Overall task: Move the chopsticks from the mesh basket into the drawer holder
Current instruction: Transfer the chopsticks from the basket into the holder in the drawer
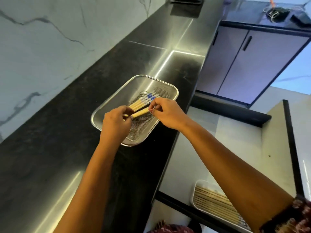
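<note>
A rectangular steel mesh basket (107, 105) sits on the dark counter. Inside it lie several bamboo chopsticks (143, 101) with white-and-blue patterned tops. My left hand (116, 123) is closed around the thin ends of a few chopsticks. My right hand (165, 113) pinches the patterned ends of those same chopsticks, holding them just above the rest of the bundle. Lower right, an open drawer holds a white holder (200, 185) with several chopsticks (213, 200) lying in it, partly hidden behind my right forearm.
The dark shiny counter (58, 157) runs along a marble wall on the left. The drawer's pale interior (244, 145) opens below the counter's right edge. Cabinet doors (249, 61) stand farther back, and a dark clutter of cables (276, 12) lies on a far counter.
</note>
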Available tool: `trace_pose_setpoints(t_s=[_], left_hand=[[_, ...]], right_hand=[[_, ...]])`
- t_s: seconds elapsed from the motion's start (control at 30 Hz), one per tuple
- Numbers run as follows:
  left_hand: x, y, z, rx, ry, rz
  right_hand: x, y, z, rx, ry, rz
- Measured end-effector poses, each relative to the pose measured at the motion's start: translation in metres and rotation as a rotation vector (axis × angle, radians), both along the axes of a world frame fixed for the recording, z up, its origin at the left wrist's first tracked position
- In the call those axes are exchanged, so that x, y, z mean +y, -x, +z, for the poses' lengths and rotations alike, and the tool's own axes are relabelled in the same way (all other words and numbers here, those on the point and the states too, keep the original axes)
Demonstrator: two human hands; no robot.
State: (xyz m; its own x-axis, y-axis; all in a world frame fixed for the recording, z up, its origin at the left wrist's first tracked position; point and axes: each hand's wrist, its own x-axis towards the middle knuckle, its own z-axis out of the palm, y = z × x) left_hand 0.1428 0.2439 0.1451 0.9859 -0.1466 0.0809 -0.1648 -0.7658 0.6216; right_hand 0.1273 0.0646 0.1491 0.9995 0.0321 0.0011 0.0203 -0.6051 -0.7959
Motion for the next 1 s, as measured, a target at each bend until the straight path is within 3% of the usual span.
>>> trace_pose_setpoints(t_s=[0.1, 0.27, 0.4, 0.63, 0.77, 1.0], left_hand=[[0.014, -0.013, -0.009, 0.077, -0.092, -0.017], [0.016, -0.03, -0.026, 0.124, -0.219, -0.041], [0.013, -0.034, -0.034, 0.164, -0.28, -0.043], [0.01, -0.04, -0.035, 0.172, -0.3, -0.028], [0.009, -0.04, -0.037, 0.145, -0.332, -0.018], [0.009, -0.043, -0.038, 0.121, -0.361, 0.014]], right_hand=[[0.017, -0.023, -0.005, -0.062, 0.21, 0.053], [0.038, -0.053, -0.024, 0.075, 0.623, 0.217], [0.048, -0.059, -0.043, 0.037, 0.806, 0.233], [0.049, -0.069, -0.051, 0.018, 0.911, 0.317], [0.05, -0.07, -0.05, -0.02, 0.879, 0.403], [0.046, -0.078, -0.054, -0.158, 0.787, 0.314]])
